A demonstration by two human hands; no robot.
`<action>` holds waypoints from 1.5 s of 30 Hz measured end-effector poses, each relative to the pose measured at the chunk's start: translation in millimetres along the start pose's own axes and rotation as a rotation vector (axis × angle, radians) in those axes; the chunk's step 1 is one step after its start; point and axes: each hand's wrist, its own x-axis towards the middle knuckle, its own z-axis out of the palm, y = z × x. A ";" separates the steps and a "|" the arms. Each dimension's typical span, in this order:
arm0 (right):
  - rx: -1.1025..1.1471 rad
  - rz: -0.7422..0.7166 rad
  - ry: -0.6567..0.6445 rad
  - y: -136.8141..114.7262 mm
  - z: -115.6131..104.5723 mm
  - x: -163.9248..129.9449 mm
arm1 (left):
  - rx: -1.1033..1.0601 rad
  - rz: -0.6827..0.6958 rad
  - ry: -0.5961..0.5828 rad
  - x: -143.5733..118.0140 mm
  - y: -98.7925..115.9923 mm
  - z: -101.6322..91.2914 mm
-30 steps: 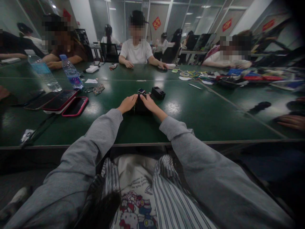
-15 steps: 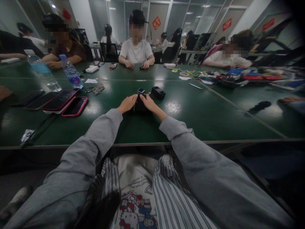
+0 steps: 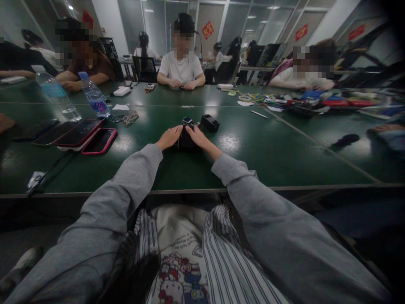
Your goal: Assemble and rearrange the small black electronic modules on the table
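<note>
A black boxy object rests on the green table in front of me; its exact kind does not show. From its left side my left hand is closed on it, thumb on the top edge. My right hand grips the opposite side, its thumb also along the top. Both sets of fingertips are hidden behind the object. Just beyond it lies a small device with a pale-rimmed dark face. A black box with openings in its top stands to the right of my right hand.
Two phones lie to the left, with two water bottles behind them. Glasses sit nearer the middle. A pen and a heap of cables are at the right. Several people sit around the table.
My hands and the black object stay in place. Across the table, a person's hands have come closer together. The hand at the far right has shifted slightly left.
</note>
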 end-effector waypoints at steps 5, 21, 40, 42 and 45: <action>-0.022 0.001 -0.003 -1.4 -0.9 -1.6 | 0.006 -0.012 -0.002 0.1 -0.4 -0.2; -0.009 0.027 -0.025 -2.8 -2.1 -1.8 | -0.010 -0.027 -0.008 1.3 -0.3 -0.6; -0.035 0.006 -0.015 -2.8 -1.8 -0.6 | 0.018 -0.027 -0.023 0.6 0.8 -2.7; -0.038 0.013 -0.017 -2.8 -1.9 -0.6 | 0.021 -0.022 -0.024 1.3 -0.5 -1.9; -0.040 0.023 -0.017 -2.3 -1.7 -0.1 | 0.022 -0.019 -0.021 1.8 -1.4 -1.2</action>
